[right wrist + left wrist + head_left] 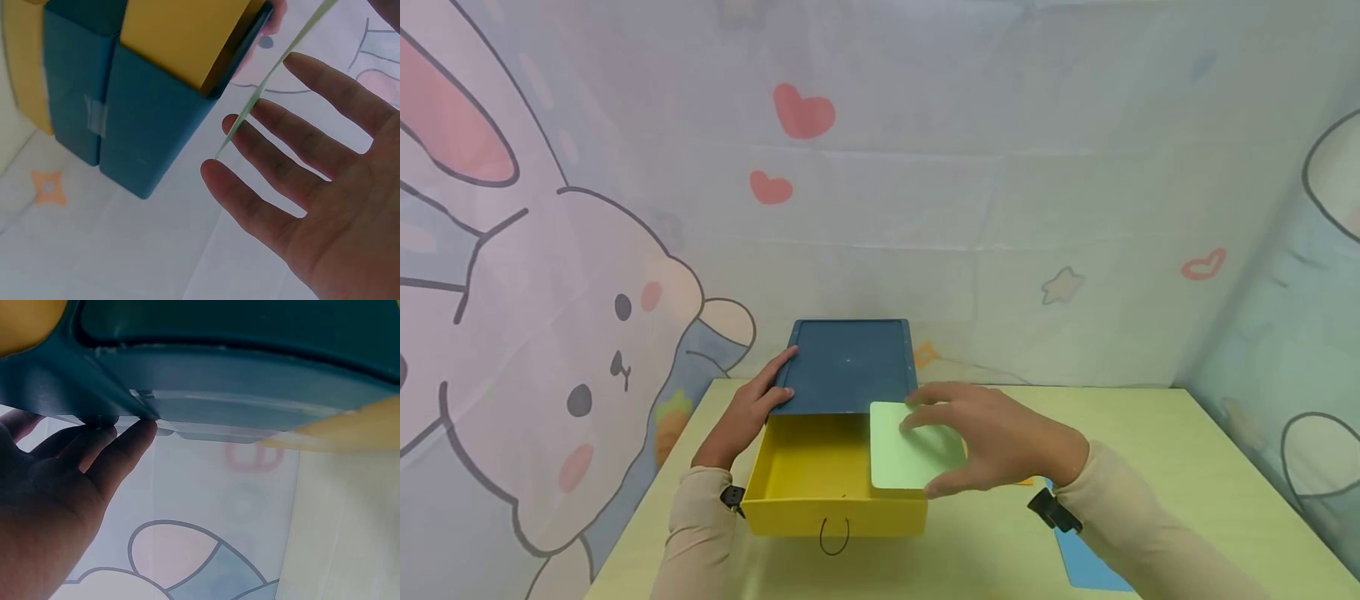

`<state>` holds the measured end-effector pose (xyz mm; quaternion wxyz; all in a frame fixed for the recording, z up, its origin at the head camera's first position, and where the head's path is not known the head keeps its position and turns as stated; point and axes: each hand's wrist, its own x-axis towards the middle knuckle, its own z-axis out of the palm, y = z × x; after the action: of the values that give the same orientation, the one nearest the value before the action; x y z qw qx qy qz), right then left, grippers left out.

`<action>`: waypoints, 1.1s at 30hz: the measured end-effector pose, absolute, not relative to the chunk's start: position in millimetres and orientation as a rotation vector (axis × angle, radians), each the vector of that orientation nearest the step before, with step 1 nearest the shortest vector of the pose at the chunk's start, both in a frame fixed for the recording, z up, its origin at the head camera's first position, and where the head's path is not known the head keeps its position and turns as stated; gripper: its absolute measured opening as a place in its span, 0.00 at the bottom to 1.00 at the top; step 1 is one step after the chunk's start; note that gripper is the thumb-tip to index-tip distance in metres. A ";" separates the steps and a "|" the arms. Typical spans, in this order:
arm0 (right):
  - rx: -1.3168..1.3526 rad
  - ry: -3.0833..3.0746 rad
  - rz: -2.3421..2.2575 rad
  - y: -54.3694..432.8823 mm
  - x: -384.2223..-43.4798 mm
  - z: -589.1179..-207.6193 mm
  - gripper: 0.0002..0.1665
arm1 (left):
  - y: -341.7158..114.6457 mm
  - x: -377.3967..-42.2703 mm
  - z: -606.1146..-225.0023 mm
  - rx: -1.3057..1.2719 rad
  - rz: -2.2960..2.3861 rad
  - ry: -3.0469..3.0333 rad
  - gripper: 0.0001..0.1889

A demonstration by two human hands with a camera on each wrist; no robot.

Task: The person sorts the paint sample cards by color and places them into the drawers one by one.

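A pale green, round-cornered card [891, 458] is held over the open yellow drawer [786, 518] of a blue cabinet [848, 364].

A pale yellow-green table [1157, 450] carries everything. On it stands a two-tier blue drawer cabinet [850, 367], whose open yellow drawer [838, 517] juts over the tabletop on the cabinet's near side. To the right of the cabinet and nearer the viewer, a blue card [1093, 560] lies flat, partly covered from view. Between that card and the cabinet, a sliver of something orange-yellow [1027, 482] shows at table level; too little is visible to tell its shape.
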<state>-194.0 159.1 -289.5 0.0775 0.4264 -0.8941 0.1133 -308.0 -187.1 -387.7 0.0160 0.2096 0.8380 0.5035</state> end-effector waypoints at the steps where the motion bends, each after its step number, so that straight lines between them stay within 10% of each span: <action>1: 1.287 -2.669 0.334 155.9 -194.6 -288.9 0.35 | -187.6 -307.8 -387.2 0.652 1.564 2.606 0.31; 33: 1.355 -2.663 0.181 106.6 -208.1 -292.4 0.35 | -187.6 -306.6 -386.9 0.653 1.580 2.601 0.31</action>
<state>-208.1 106.6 -292.4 0.0742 0.4515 -0.8871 0.0603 -306.6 -187.6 -386.9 0.0146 0.2097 0.8355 0.5076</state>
